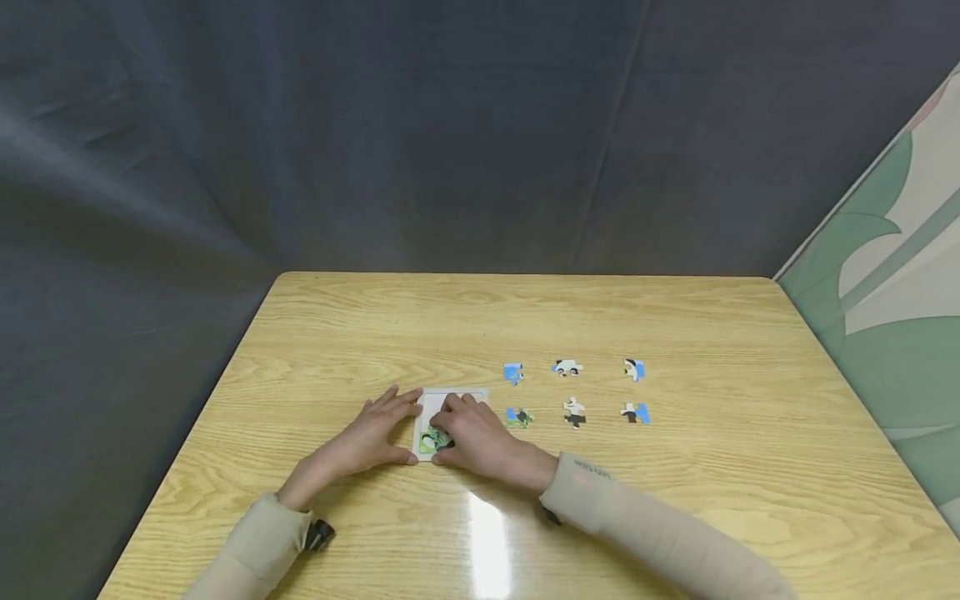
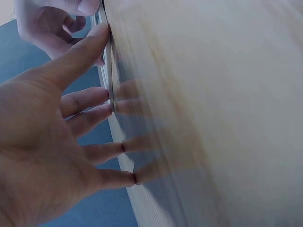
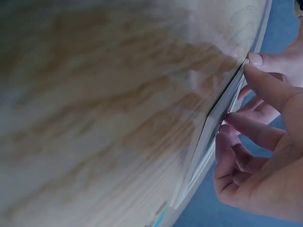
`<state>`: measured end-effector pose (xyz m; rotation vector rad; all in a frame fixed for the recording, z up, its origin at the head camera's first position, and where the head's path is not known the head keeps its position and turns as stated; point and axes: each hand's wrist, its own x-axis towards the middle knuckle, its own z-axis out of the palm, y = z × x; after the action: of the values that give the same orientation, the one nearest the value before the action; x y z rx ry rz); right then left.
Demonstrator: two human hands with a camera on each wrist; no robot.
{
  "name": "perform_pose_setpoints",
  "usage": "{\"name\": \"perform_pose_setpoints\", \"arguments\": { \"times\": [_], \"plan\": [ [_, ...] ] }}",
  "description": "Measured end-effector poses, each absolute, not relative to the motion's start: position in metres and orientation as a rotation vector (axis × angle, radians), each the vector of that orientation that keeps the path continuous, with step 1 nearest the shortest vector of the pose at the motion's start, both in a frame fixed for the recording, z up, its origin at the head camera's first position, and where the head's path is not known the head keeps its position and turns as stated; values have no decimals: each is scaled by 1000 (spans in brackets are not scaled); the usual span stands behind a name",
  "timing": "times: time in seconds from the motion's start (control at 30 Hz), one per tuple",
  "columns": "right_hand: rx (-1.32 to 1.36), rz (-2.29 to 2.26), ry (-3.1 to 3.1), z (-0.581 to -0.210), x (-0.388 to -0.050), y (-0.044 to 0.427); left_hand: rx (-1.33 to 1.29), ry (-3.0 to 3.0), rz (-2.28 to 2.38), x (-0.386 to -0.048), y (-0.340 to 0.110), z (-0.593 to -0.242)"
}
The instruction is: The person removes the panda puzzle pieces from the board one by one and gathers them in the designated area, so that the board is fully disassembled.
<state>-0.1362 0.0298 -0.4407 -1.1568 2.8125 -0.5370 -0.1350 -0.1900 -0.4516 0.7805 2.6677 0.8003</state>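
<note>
The left hand (image 1: 367,440) is spread, its fingers extended; the thumb and the nearest fingers touch the left edge of a shallow white puzzle tray (image 1: 456,390), while the outer fingertips meet the wooden surface (image 1: 375,321) just beside it. The tray lies flat between the two hands.

The right hand (image 1: 480,437) reaches over the tray from the right. Its index fingertip bears down inside the tray, the remaining fingers are bent, and the thumb is at the near edge, beside the left thumb. Whether it pinches anything cannot be told. Under and just left of its fingers, a green printed puzzle section (image 1: 427,442) fills the tray's near left corner.

Six loose jigsaw pieces lie apart in two rows to the right of the right hand. In the farther row are a blue piece (image 1: 512,372), a panda-face piece (image 1: 567,367) and a blue, white and black piece (image 1: 634,370). In the nearer row are a green and blue piece (image 1: 519,417), a white and black piece (image 1: 574,413) and another blue, white and black one (image 1: 642,413).

Beige sleeves (image 1: 600,500) cover both forearms. Beyond the hands hangs a dark curtain (image 1: 480,142).
</note>
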Motion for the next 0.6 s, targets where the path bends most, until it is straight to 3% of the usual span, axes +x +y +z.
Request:
{"name": "perform_pose_setpoints", "arguments": {
  "times": [0.6],
  "plan": [
    [-1188,-602,2788,-441,-141,23,798,2681,812,-133,-189,-449]
  ]
}}
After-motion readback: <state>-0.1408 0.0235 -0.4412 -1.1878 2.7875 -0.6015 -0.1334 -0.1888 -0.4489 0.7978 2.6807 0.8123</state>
